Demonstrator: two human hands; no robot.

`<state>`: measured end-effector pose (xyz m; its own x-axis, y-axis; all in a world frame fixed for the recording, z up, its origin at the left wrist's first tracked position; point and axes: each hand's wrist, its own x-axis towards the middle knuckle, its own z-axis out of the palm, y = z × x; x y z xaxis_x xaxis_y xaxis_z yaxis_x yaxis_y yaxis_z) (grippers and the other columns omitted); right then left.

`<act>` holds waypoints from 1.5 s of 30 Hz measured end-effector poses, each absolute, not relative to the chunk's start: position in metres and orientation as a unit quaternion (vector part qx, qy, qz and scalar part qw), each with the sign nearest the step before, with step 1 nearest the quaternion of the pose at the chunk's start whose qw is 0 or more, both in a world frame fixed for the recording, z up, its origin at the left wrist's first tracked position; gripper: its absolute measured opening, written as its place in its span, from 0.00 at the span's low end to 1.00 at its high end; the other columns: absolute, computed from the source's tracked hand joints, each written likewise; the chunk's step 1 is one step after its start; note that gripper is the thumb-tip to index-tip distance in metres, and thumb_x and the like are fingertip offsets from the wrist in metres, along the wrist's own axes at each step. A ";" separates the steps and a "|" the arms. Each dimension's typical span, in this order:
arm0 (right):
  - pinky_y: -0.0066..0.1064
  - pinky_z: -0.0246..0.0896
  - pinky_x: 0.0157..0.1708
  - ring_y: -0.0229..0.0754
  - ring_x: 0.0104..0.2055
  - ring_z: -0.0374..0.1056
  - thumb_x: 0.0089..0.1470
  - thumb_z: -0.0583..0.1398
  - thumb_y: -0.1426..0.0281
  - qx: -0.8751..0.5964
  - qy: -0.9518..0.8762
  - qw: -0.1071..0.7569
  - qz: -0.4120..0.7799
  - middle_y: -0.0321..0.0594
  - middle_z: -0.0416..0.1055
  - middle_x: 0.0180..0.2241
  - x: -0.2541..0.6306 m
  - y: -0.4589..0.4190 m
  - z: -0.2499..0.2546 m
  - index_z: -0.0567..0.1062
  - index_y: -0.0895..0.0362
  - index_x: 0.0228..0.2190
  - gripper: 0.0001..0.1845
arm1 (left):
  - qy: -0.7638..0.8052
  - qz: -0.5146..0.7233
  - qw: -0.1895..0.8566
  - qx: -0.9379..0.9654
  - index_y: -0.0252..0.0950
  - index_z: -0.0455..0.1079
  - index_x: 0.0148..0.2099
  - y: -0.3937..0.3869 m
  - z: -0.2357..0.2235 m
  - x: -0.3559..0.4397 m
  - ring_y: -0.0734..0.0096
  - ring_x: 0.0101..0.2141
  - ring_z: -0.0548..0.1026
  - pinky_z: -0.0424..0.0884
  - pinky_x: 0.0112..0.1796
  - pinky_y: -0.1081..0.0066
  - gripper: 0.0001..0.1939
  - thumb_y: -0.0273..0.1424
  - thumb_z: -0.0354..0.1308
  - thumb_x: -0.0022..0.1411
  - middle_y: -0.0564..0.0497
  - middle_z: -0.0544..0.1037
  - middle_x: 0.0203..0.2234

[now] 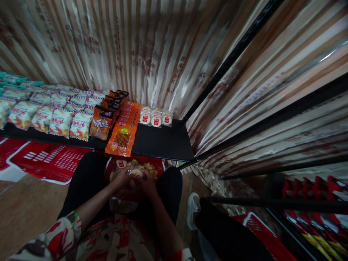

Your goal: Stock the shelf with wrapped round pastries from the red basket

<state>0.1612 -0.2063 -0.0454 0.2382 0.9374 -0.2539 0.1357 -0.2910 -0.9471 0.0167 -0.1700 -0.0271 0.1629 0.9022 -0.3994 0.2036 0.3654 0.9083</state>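
My left hand [122, 180] and my right hand [146, 182] are close together over a red basket [157, 164] between my knees. Both hands have their fingers curled around a small clear-wrapped snack pack [135, 172]. More pale packs lie in the basket under them. Just beyond, on the black shelf [163, 141], lie a few white round snack packs [156, 117] and long orange packets [123, 128].
Rows of white and orange snack bags [58, 121] and brown bags [104, 117] fill the shelf's left part. Red baskets [46, 161] lie on the floor at left. A striped curtain hangs behind. Black shelf rails [272, 204] run at right, with a white shoe [192, 206] nearby.
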 end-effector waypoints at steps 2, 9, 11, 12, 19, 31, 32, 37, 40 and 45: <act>0.32 0.61 0.36 0.41 0.31 0.67 0.35 0.64 0.72 -0.655 -0.393 0.439 0.474 0.32 0.73 0.28 0.162 -0.207 -0.041 0.75 0.51 0.30 0.13 | 0.575 0.300 0.592 0.478 0.34 0.68 0.36 -0.170 -0.026 0.019 0.70 0.26 0.71 0.65 0.27 0.75 0.13 0.30 0.57 0.43 0.53 0.74 0.25; 0.30 0.63 0.28 0.39 0.26 0.66 0.34 0.63 0.71 -0.627 -0.349 0.481 0.504 0.32 0.71 0.23 0.167 -0.208 -0.034 0.72 0.54 0.26 0.10 | 0.592 0.320 0.596 0.438 0.34 0.65 0.34 -0.170 -0.031 0.024 0.74 0.23 0.68 0.63 0.25 0.76 0.15 0.32 0.58 0.40 0.56 0.70 0.21; 0.30 0.63 0.27 0.39 0.25 0.67 0.34 0.64 0.71 -0.616 -0.335 0.493 0.514 0.32 0.72 0.23 0.170 -0.207 -0.036 0.71 0.54 0.25 0.10 | 0.588 0.329 0.615 0.411 0.35 0.63 0.34 -0.171 -0.028 0.027 0.76 0.21 0.66 0.62 0.24 0.76 0.16 0.34 0.59 0.39 0.58 0.68 0.19; 0.30 0.63 0.27 0.39 0.25 0.67 0.34 0.64 0.70 -0.609 -0.329 0.500 0.521 0.32 0.72 0.23 0.171 -0.206 -0.037 0.70 0.54 0.25 0.11 | 0.582 0.331 0.626 0.401 0.35 0.63 0.33 -0.172 -0.026 0.028 0.77 0.20 0.65 0.61 0.23 0.76 0.16 0.35 0.59 0.38 0.59 0.66 0.18; 0.30 0.64 0.29 0.39 0.27 0.68 0.32 0.65 0.67 -0.586 -0.288 0.530 0.541 0.32 0.73 0.24 0.175 -0.202 -0.039 0.69 0.54 0.25 0.14 | 0.557 0.339 0.631 0.420 0.36 0.59 0.24 -0.171 -0.005 0.036 0.80 0.17 0.60 0.56 0.20 0.78 0.13 0.36 0.59 0.38 0.61 0.61 0.14; 0.30 0.65 0.31 0.39 0.29 0.69 0.34 0.65 0.66 -0.568 -0.293 0.558 0.529 0.35 0.73 0.27 0.184 -0.190 -0.025 0.68 0.55 0.30 0.17 | 0.565 0.357 0.606 0.431 0.36 0.64 0.28 -0.161 0.008 0.054 0.76 0.19 0.65 0.59 0.21 0.77 0.08 0.30 0.57 0.41 0.60 0.64 0.15; 0.30 0.65 0.31 0.39 0.29 0.69 0.35 0.64 0.66 -0.570 -0.301 0.559 0.522 0.35 0.73 0.28 0.185 -0.188 -0.024 0.69 0.55 0.31 0.17 | 0.562 0.365 0.608 0.426 0.36 0.64 0.29 -0.159 0.010 0.055 0.76 0.19 0.65 0.60 0.21 0.77 0.09 0.31 0.57 0.41 0.59 0.65 0.15; 0.29 0.66 0.32 0.40 0.31 0.70 0.40 0.63 0.64 -0.577 -0.347 0.557 0.486 0.37 0.74 0.31 0.191 -0.180 -0.013 0.70 0.55 0.35 0.17 | 0.564 0.397 0.587 0.424 0.35 0.64 0.32 -0.149 0.018 0.062 0.76 0.21 0.68 0.63 0.24 0.76 0.12 0.32 0.58 0.41 0.58 0.69 0.18; 0.30 0.66 0.34 0.41 0.33 0.70 0.43 0.61 0.63 -0.575 -0.365 0.556 0.477 0.38 0.74 0.33 0.196 -0.178 -0.005 0.72 0.55 0.35 0.15 | 0.579 0.397 0.557 0.444 0.35 0.64 0.32 -0.144 0.021 0.064 0.75 0.22 0.69 0.64 0.25 0.76 0.11 0.31 0.57 0.43 0.57 0.69 0.19; 0.31 0.65 0.36 0.42 0.34 0.70 0.44 0.60 0.63 -0.630 -0.400 0.536 0.394 0.39 0.74 0.33 0.205 -0.176 0.008 0.76 0.55 0.34 0.14 | 0.579 0.394 0.525 0.483 0.35 0.64 0.31 -0.135 0.023 0.068 0.76 0.22 0.68 0.64 0.26 0.76 0.07 0.29 0.56 0.46 0.57 0.68 0.20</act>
<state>0.2046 -0.1756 0.0080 0.3685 0.9272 -0.0677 0.0812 -0.1046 -0.9912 0.0680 -0.1347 0.0232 0.0185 0.9739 -0.2264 0.1459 0.2214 0.9642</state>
